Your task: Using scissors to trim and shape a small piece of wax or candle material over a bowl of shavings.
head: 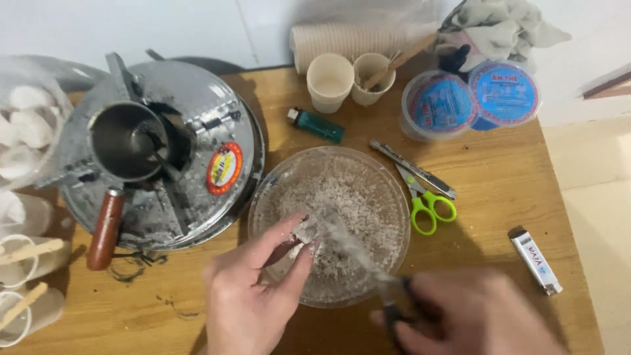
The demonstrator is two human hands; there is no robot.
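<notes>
**Glass bowl of white shavings, both hands at work over it**

Glass bowl (328, 223) stood at the middle of the wooden worktop (499, 197), half filled with pale flakes (348, 204). Left hand (253, 289) reached over the near rim, fingers (299, 233) pinched narrow on a small white lump (309, 231) held above the flakes. Right hand (473, 315) blurred at the bottom edge, fingers closed around a dark handle (393, 315), with a thin blade (348, 246) slanting up toward the lump; too smeared to tell whether the tip touched it.

Left of the bowl, just beside it: a round metal stove top (217, 118) with a red and yellow sticker, carrying a small steel pot (125, 141) with a brown wooden handle (105, 230). Far left edge: white cups with flat wooden sticks (26, 253) and a clear bag of white pieces (26, 125).

Behind the bowl: a green lighter (317, 125), two paper cups (330, 82), one holding wooden sticks, and two round tubs with blue lids (473, 102). Right of the bowl: a utility knife (414, 169), green-handled scissors (424, 204), and, well apart near the worktop's right edge, a white lighter (536, 261).
</notes>
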